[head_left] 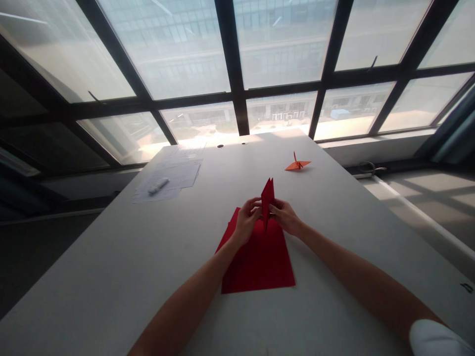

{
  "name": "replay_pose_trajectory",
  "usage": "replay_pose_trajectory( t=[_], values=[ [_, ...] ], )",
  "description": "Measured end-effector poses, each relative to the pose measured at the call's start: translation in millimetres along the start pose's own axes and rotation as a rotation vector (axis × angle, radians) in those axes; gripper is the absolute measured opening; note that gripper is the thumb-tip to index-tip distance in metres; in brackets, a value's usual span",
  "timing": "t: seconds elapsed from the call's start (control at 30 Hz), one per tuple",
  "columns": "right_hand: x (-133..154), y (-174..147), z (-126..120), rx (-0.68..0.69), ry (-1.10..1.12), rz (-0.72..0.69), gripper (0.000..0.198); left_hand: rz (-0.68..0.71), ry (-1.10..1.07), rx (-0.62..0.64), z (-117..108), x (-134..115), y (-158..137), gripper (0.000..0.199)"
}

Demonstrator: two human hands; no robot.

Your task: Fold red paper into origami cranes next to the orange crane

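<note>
A folded piece of red origami paper [266,200] stands upright between my hands, narrow, with two points at the top and one at the bottom. My left hand [248,217] grips its left side with fingers closed. On the other side, my right hand [285,215] pinches the right edge between thumb and fingers. Below them lie flat red paper sheets [260,264] on the table, slightly fanned at the left. Parts of the fingertips are hidden behind the folded paper.
An orange paper crane [297,163] sits toward the far right of the white table [122,262]. White printed sheets [185,173] lie at the far left, with a pale, oblong object [158,186] on top. Large framed windows [282,44] rise behind the table.
</note>
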State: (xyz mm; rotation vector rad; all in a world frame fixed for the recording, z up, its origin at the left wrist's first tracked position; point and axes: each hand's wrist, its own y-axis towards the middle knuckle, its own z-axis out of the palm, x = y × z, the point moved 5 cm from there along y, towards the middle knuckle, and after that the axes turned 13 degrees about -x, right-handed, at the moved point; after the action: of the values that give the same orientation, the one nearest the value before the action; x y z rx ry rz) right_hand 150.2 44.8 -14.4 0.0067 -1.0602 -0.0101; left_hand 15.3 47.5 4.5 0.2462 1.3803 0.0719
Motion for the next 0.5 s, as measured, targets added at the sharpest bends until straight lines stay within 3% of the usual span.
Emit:
replay_pose_trajectory(
  t=[0.17, 0.27, 0.5],
  values=[
    [-4.1, 1.4, -2.2, -0.059, -0.047, -0.025, 0.040, 0.055, 0.071, -0.122, -5.6, 5.7, 2.3, 0.026],
    [-3.6, 2.7, -4.6, -0.121, -0.075, -0.068, 0.041, 0.146, 0.175, -0.095, -4.5, 4.3, 2.6, 0.012],
    [3.1, 0.7, -2.6, -0.099, -0.042, -0.069, 0.049, 0.435, 0.445, -0.104, -6.9, -12.6, -2.2, 0.022]
  ],
)
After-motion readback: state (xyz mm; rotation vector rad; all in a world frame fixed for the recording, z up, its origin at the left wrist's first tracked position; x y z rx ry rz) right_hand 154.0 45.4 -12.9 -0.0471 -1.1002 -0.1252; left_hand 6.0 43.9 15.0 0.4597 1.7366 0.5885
